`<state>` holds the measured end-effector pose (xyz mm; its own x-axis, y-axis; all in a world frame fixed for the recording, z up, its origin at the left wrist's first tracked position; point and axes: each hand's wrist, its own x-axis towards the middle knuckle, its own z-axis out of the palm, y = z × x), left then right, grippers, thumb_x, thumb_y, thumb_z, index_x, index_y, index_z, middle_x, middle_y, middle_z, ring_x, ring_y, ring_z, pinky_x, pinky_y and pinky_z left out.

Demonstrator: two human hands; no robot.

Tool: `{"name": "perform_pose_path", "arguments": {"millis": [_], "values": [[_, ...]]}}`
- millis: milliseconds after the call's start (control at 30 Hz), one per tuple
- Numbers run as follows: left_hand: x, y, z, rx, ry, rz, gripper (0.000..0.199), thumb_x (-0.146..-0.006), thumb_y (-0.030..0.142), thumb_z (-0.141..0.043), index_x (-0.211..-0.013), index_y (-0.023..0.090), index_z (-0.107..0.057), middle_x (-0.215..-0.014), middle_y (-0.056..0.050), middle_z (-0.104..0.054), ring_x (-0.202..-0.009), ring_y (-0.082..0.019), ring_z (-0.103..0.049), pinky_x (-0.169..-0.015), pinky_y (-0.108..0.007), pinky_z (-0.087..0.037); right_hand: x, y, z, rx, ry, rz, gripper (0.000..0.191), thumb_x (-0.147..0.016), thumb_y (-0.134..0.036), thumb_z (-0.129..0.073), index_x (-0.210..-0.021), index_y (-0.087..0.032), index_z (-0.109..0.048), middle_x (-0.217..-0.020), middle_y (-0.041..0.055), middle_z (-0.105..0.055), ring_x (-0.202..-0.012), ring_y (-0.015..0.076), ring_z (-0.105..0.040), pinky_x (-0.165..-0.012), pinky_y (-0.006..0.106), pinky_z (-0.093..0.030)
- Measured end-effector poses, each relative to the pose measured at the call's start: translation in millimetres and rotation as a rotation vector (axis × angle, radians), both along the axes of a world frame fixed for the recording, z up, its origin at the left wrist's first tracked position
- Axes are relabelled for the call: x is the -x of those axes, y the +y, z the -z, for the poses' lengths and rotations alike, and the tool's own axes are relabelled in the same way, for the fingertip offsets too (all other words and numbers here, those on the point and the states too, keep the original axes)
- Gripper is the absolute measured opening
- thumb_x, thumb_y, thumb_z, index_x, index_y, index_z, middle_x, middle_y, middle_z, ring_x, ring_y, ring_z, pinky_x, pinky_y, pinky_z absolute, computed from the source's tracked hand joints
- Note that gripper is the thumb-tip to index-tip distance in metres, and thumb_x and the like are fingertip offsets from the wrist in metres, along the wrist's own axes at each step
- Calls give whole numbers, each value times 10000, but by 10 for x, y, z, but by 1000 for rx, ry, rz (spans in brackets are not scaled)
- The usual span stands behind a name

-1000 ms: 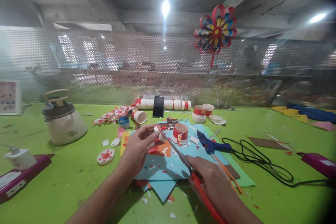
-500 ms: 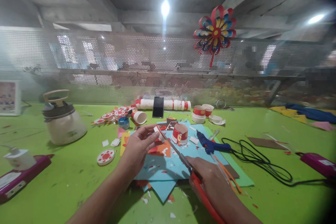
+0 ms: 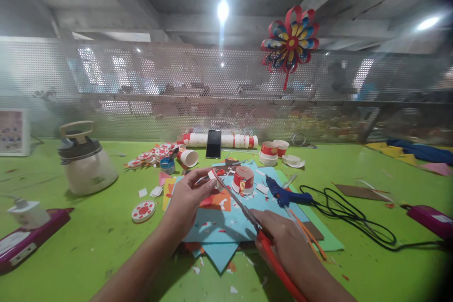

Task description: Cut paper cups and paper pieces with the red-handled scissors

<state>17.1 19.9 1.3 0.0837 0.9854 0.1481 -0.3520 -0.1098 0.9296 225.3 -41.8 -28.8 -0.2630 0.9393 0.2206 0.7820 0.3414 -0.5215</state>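
Note:
Between thumb and fingers, my left hand (image 3: 184, 198) pinches a small white paper piece with a red edge (image 3: 213, 175). Red-handled scissors (image 3: 247, 213) are in my right hand (image 3: 283, 231), their blades pointing up and left so the tips meet the paper piece. Just behind the blades, a red and white paper cup (image 3: 243, 180) stands on light blue paper sheets (image 3: 215, 229). Red and white snippets lie scattered over the sheets. A round white disc with red patches (image 3: 143, 211) rests left of my left hand. How far the blades are apart is hard to tell.
A blue glue gun (image 3: 285, 195) with a looping black cable lies to the right. Behind are a phone (image 3: 213, 144) against a roll of stacked cups, more paper cups (image 3: 269, 151) and a blue jar (image 3: 167, 165). A large bottle (image 3: 87, 165) and purple power strip (image 3: 38, 238) stand left.
Hardly anything differs. Both hands keep their places, with the scissors still against the paper piece; the whole view has shifted very slightly.

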Motion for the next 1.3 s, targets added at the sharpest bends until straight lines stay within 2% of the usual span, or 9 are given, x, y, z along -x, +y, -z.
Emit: {"name": "perform_pose_path", "arguments": {"millis": [400,500,633,733,867,1100,1300], "values": [[-26,-22,-27,52,-70,-23,441,-599,233,-839,-1008,146,-700,-862,-95,-739,-788,-211,-681,-776,-338,-524,16,-31,16,-21,-1,4,323,-830,-194,-435,-1060,-159,-660,-954,116,-700,-881,262,-621,-789,381,-460],[-8,-6,-8,44,-116,3,403,-621,222,-828,-997,147,-706,-929,-109,-737,-851,-225,-685,-789,-325,-522,16,-27,1,-41,13,-3,295,-822,-192,-444,-1004,-160,-674,-941,118,-704,-872,261,-625,-800,388,-461],[10,18,10,36,-181,56,355,-667,220,-802,-999,150,-698,-986,-120,-729,-897,-235,-687,-831,-342,-524,21,-18,-10,-29,21,0,362,-804,-157,-446,-1088,-154,-670,-958,119,-698,-889,264,-619,-801,393,-462],[13,22,12,13,-149,53,348,-673,217,-799,-1000,158,-697,-947,-109,-738,-878,-227,-693,-835,-341,-524,19,-13,1,-14,24,-8,397,-799,-147,-456,-1143,-145,-653,-987,128,-686,-922,267,-609,-827,400,-457],[-6,2,0,-11,-92,31,360,-662,210,-804,-1005,176,-697,-935,-99,-748,-871,-219,-697,-836,-329,-516,7,-10,9,-7,48,-23,350,-830,-182,-460,-1119,-154,-654,-989,122,-673,-925,263,-603,-829,400,-457],[-47,-31,-14,-8,-72,-7,367,-647,218,-809,-996,173,-705,-931,-104,-751,-853,-221,-701,-809,-323,-518,-2,3,26,8,52,-16,421,-779,-118,-457,-1157,-162,-636,-994,107,-679,-929,257,-601,-827,388,-458],[-45,-25,-12,-4,-81,-8,373,-632,213,-818,-987,172,-712,-921,-106,-748,-826,-217,-704,-798,-327,-525,12,-6,18,-15,44,-6,362,-790,-132,-444,-1074,-157,-669,-914,109,-691,-857,261,-615,-776,390,-465]]}}
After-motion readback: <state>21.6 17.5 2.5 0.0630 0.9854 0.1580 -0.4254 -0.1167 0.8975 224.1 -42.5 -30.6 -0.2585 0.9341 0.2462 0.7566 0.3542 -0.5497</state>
